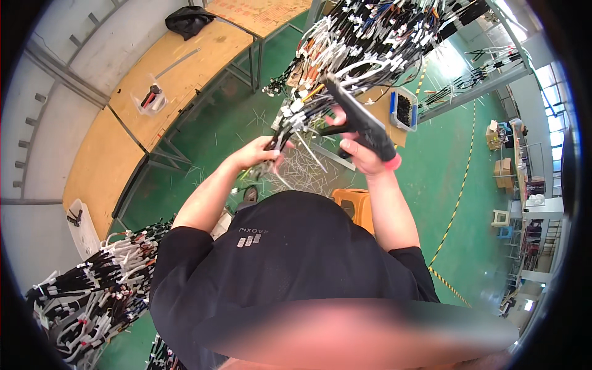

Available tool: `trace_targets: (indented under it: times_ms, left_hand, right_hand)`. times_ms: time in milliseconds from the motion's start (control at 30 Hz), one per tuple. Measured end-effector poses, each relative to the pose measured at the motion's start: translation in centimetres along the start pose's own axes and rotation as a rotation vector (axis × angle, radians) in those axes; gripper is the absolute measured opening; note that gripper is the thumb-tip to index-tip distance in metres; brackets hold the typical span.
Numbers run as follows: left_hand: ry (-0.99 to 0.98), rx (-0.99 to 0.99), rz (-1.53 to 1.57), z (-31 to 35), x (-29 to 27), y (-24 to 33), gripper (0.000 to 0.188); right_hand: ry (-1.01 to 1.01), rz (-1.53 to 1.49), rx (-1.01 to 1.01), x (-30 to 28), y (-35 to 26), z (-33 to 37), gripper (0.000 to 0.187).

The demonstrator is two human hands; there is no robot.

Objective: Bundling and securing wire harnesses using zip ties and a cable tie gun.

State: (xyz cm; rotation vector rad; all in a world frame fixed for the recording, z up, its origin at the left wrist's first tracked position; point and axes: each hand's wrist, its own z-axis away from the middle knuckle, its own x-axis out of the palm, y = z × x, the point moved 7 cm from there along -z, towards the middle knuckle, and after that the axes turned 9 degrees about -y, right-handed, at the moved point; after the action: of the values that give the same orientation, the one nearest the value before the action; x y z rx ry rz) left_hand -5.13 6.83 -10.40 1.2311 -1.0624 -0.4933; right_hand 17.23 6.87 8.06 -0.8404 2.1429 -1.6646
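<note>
The fingers of the left hand (258,152) are curled and pinch a thin bunch of black and white wires with small white plastic connectors (295,117); the thumb presses on it from the right side. The fingers of the right hand (359,151) are wrapped tightly around the handle of a long black pistol-shaped hand tool with a red base (364,123). The tip of the tool points toward 11 o'clock and touches the same bunch, just beside the left fingers.

The bunch belongs to a large hanging mass of black, white and orange cable harnesses (376,37), which spreads toward 12 and 1 o'clock from the hands. Below the hands, many short white cut strips (302,166) lie on the green painted floor (444,185). At 6 o'clock from the right hand stands an orange plastic stool (356,205). At 10 o'clock there is a light brown wooden workbench (185,68), and on it a clear plastic box with tools (150,98). At 7 o'clock lies another heap of black and white cable harnesses (92,296).
</note>
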Motion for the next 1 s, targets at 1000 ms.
trace_targets:
  times_ms: [1000]
  left_hand:
    - [-0.048,-0.123,0.488,6.4,1.4,5.2,0.052]
  right_hand:
    - [0.235,-0.237,0.177,2.1,5.9,8.8,0.049]
